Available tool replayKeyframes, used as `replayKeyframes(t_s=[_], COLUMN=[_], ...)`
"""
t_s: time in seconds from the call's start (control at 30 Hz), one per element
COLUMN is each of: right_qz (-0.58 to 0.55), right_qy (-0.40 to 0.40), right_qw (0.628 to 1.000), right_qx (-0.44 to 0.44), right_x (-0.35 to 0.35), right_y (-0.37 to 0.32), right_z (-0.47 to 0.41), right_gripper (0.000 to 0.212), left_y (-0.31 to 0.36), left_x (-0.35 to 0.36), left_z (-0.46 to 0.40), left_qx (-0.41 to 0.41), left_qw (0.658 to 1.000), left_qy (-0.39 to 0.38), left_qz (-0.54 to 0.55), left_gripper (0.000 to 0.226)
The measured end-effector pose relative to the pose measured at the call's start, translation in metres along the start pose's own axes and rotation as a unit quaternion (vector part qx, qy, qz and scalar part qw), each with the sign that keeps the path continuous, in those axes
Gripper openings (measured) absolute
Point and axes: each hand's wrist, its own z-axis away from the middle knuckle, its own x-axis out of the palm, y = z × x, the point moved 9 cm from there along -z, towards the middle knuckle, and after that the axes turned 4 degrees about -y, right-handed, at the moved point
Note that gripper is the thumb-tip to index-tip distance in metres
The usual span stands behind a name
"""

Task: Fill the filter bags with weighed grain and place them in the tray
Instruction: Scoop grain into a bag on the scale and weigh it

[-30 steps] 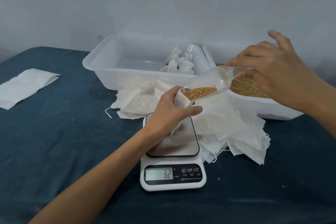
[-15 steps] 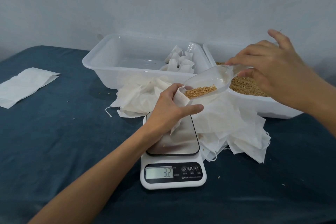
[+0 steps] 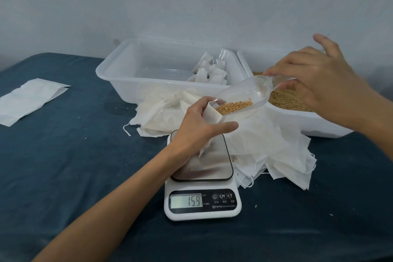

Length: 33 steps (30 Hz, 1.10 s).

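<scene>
My left hand (image 3: 200, 130) grips a white filter bag (image 3: 211, 116) upright on the scale's steel plate (image 3: 209, 164). My right hand (image 3: 319, 80) pinches the handle of a clear plastic scoop (image 3: 251, 94), tilted down with its mouth at the bag's opening. Golden grain (image 3: 234, 106) lies at the scoop's lower end. The white scale (image 3: 203, 202) reads 15.9. Behind it stands a clear tray (image 3: 127, 70) with several filled bags (image 3: 212, 70) in its right corner. A second tub (image 3: 319, 123) on the right holds loose grain (image 3: 287, 100).
A heap of empty filter bags (image 3: 265, 144) lies between the scale and the tubs. A flat white bag (image 3: 29, 100) lies at the far left on the blue cloth (image 3: 74, 166). Stray grains dot the cloth. A grey wall rises close behind the tubs.
Both hands stay almost still. The scale reading has risen from 3.2 to 15.9, and the grain has slid to the scoop's mouth at the bag.
</scene>
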Motion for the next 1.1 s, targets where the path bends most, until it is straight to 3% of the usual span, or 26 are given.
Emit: replayKeyframes(t_s=[1.1], right_qz=[0.014], right_qy=[0.020], right_qw=[1.000], right_qx=[-0.011], right_x=[-0.0038], right_y=[-0.0007], right_z=[-0.0021], right_gripper=[0.031], left_y=[0.0004], left_x=[0.0009], left_z=[-0.0007], left_qx=[0.000], left_qw=[1.000], left_qy=[-0.006], left_qz=[0.007], left_gripper=[0.050])
